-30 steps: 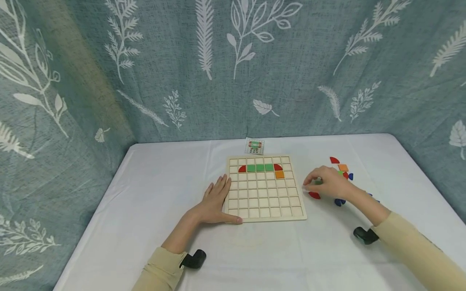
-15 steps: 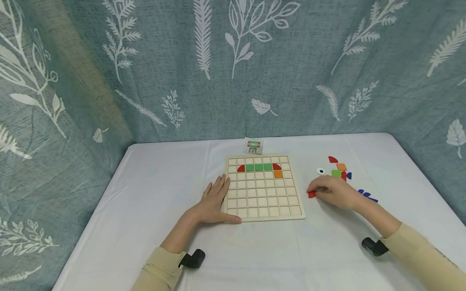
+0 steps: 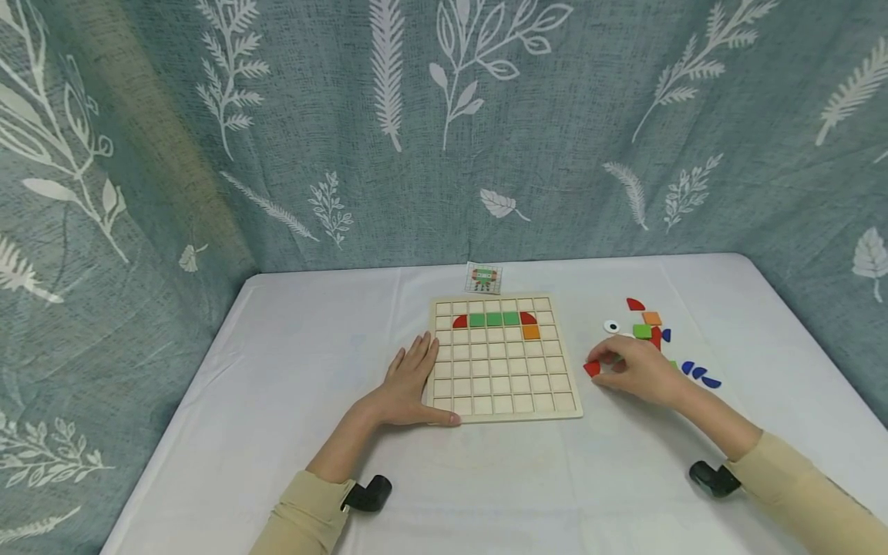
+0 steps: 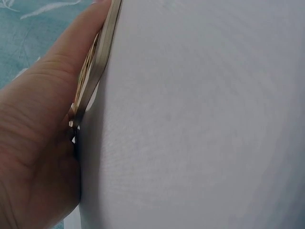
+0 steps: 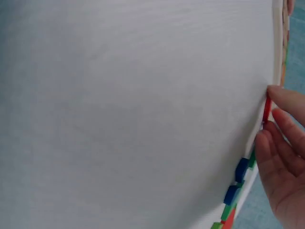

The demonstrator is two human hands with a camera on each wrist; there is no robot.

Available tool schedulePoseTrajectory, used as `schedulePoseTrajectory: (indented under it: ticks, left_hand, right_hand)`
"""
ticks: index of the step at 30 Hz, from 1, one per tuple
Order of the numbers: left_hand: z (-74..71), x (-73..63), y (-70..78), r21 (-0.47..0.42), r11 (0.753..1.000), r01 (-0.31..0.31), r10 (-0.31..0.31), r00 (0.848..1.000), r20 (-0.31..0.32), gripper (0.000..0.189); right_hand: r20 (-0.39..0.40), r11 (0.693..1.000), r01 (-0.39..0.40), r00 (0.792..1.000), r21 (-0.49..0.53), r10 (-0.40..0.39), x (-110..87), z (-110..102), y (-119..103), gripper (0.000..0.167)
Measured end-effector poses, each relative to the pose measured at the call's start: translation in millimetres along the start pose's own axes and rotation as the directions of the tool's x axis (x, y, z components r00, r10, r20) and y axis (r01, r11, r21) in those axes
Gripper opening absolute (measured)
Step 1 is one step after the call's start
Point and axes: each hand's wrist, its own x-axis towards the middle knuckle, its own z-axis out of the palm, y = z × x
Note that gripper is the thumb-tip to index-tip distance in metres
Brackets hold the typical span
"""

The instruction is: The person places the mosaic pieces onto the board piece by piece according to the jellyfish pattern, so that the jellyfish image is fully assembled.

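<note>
A light wooden grid board point(image 3: 502, 385) lies on the white table, with red, green and orange pieces set in its upper rows. My left hand point(image 3: 409, 385) rests with fingers spread along the board's left side, its thumb at the front edge; the left wrist view shows that thumb against the rim point(image 4: 100, 57). Just off the board's right side, my right hand point(image 3: 634, 370) pinches a red piece point(image 3: 592, 369), likely a quarter circle, between its fingertips. In the right wrist view the red piece point(image 5: 267, 109) appears edge-on between the fingers.
Loose pieces lie around the right hand: a white eye disc point(image 3: 611, 327), a green square point(image 3: 642, 331), an orange square point(image 3: 652, 318), a red quarter circle point(image 3: 635, 304) and several blue ones point(image 3: 699, 373). Behind the board lies a pattern card point(image 3: 483, 278). A leaf-print curtain point(image 3: 416, 193) stands behind.
My right hand has shifted slightly right and down from beside the board, uncovering the eye disc and green square. The red piece has turned at its fingertips. My left hand stays put.
</note>
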Motion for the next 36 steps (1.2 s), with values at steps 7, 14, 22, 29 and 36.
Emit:
schedulePoseTrajectory:
  ticks: [7,14,22,29,36]
  left_hand:
    - [-0.4,-0.8,-0.2,-0.002,1.0,-0.001,0.001,1.0,-0.001,0.127]
    - [-0.2,-0.5,-1.3,-0.003,1.0,0.001,-0.001,1.0,0.003,0.127]
    - [-0.4,-0.4,-0.2,-0.008,1.0,0.007,-0.007,1.0,0.004,0.127]
    - [-0.6,-0.3,-0.1,-0.005,1.0,0.012,-0.011,1.0,0.007,0.128]
    - [-0.3,-0.1,-0.6,-0.007,1.0,0.009,-0.009,1.0,0.005,0.128]
  right_hand:
    - [-0.05,0.997,-0.042,0.998,0.064,0.046,18.5,8,-10,0.019]
    - [-0.058,0.997,0.036,0.998,0.072,-0.032,53.6,27,-30,0.017]
    - [-0.065,0.992,0.103,0.993,0.077,-0.098,64.9,35,-40,0.007]
    - [-0.053,0.989,0.123,0.991,0.081,-0.119,63.4,35,-40,0.011]
    - [-0.047,0.98,0.193,0.981,0.053,-0.191,63.9,36,-41,0.019]
